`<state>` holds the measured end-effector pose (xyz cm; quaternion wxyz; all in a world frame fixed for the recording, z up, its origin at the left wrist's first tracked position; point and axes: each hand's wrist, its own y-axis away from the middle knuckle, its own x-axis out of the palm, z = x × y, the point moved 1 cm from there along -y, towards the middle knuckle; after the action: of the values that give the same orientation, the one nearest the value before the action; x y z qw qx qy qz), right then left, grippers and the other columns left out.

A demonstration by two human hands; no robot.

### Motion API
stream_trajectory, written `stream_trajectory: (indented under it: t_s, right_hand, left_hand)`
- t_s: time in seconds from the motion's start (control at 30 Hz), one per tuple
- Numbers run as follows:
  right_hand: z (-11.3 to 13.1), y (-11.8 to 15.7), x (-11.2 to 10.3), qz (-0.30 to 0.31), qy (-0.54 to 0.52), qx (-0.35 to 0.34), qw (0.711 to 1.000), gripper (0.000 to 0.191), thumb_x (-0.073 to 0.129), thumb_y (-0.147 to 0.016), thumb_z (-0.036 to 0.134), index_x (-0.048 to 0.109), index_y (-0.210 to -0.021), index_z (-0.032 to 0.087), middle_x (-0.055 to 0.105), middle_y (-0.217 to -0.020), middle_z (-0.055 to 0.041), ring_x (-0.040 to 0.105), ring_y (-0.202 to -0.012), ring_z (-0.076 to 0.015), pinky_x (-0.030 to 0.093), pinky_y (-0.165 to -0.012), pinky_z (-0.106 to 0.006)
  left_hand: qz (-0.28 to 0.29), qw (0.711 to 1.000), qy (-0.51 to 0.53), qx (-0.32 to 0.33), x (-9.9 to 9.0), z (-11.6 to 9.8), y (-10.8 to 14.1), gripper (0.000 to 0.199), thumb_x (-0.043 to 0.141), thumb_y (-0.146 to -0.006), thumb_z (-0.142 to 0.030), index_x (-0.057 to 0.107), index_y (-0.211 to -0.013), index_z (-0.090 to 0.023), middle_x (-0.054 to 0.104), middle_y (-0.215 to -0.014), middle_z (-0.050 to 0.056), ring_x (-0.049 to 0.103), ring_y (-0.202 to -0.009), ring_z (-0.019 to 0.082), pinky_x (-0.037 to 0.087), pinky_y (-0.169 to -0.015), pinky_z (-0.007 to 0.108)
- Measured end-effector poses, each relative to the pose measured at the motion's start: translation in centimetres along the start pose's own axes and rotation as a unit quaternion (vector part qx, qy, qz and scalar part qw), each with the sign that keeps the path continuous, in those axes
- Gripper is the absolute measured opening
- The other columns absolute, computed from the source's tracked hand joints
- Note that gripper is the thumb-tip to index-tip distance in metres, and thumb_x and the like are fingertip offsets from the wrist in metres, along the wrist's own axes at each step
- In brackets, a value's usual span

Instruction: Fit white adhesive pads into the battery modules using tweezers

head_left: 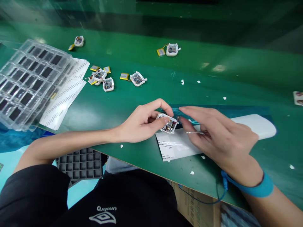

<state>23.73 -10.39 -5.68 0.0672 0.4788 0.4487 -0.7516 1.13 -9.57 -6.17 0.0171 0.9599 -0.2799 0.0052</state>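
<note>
My left hand (146, 121) grips a small white device housing (169, 125) between thumb and fingers. Its open side faces up and shows a circuit board and wires. To the right of it is my right hand (213, 132), its thumb tip close to a thin red wire (177, 119) at the housing's edge. A thin metal tool (194, 132), perhaps tweezers, sticks out from the curled fingers of that hand; its other end is hidden. Under both hands lies a sheet of white printed labels (175, 146), with its right end curled over.
Several open housings, such as one housing (137, 78) with a yellow-edged battery (124, 76), lie farther back. Stacked clear trays (26, 72) rest on label sheets (63, 97) at left. Small white stickers (192, 172) dot the green mat. A blue wrist-strap cord (203, 201) hangs over the table edge.
</note>
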Motion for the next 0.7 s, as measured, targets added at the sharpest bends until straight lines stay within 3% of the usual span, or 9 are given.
stream_trajectory:
  t_s: [0.27, 0.43, 0.7]
  right_hand:
    - [-0.4, 2.1, -0.2, 0.022, 0.002, -0.045, 0.999, 0.062, 0.057, -0.096, -0.004, 0.066, -0.149, 0.028, 0.080, -0.133, -0.0025, 0.083, -0.095, -0.0218, 0.065, -0.066, -0.030]
    - [0.5, 2.3, 0.6, 0.010, -0.005, -0.012, 1.000, 0.072, 0.056, -0.091, -0.005, 0.062, -0.152, 0.032, 0.080, -0.132, -0.0008, 0.084, -0.096, -0.0234, 0.067, -0.067, -0.033]
    - [2.1, 0.7, 0.7, 0.038, 0.000, -0.026, 0.999, 0.053, 0.052, -0.094, -0.004, 0.067, -0.135, 0.026, 0.084, -0.119, -0.0045, 0.083, -0.079, -0.0212, 0.061, -0.056, -0.031]
  left_hand:
    - [-0.020, 0.999, -0.022, 0.019, 0.1, 0.4, 0.0, 0.015, 0.059, -0.101, -0.028, 0.045, -0.100, -0.023, 0.048, -0.060, -0.010, 0.039, -0.048, 0.006, 0.028, -0.044, 0.023]
    - [-0.043, 0.995, -0.077, 0.040, 0.4, 0.1, 0.1, 0.015, 0.058, -0.098, -0.024, 0.043, -0.100, -0.024, 0.048, -0.059, -0.011, 0.037, -0.048, 0.006, 0.027, -0.046, 0.021]
    - [-0.049, 0.984, -0.155, 0.068, 1.2, 0.1, 0.6, 0.012, 0.052, -0.097, -0.021, 0.041, -0.100, -0.024, 0.045, -0.056, -0.014, 0.038, -0.045, 0.006, 0.030, -0.047, 0.019]
